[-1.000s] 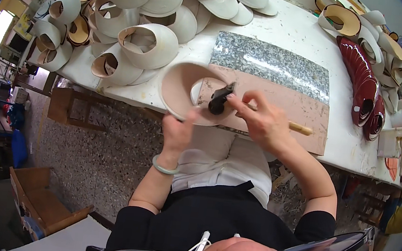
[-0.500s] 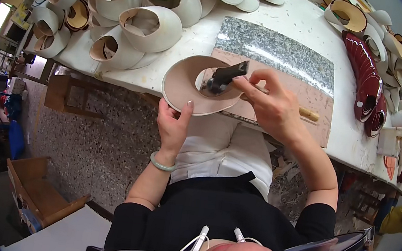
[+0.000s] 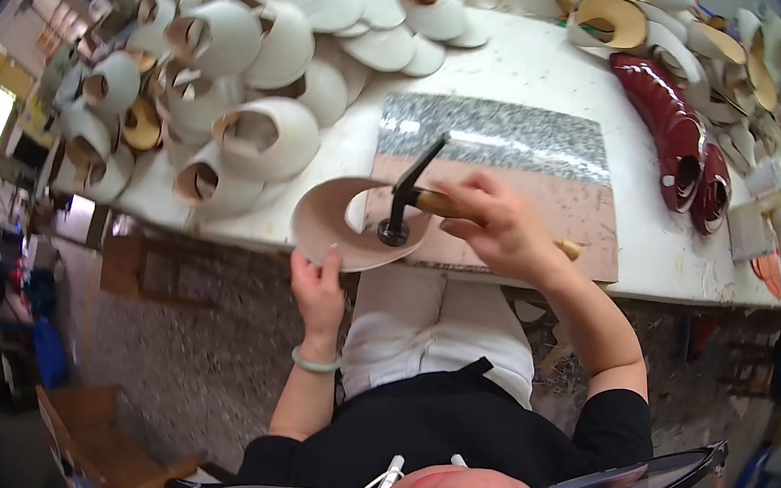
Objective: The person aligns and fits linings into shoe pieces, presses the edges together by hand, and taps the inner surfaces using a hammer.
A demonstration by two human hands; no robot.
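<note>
Beige upper (image 3: 320, 221) at tabletop (image 3: 530, 61) front edge; left grip (image 3: 317, 298) pinching rim; right grip (image 3: 509, 229) clasping hammer (image 3: 404, 192); tabletop stretches beyond slab (image 3: 497, 132).

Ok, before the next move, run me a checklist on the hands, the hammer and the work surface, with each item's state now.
1. Right hand closed around the handle of the hammer: ok.
2. Left hand holding the beige curved piece at its near rim: ok.
3. Left hand apart from the hammer's head: ok, it sits to the left.
4. Hammer's striking face touching the beige curved piece: cannot tell, contact is unclear from above.
5. Pinkish board nearer the person than the speckled slab: ok.
6. Dark red glossy stack apart from the hammer: ok, well to the right.
</note>
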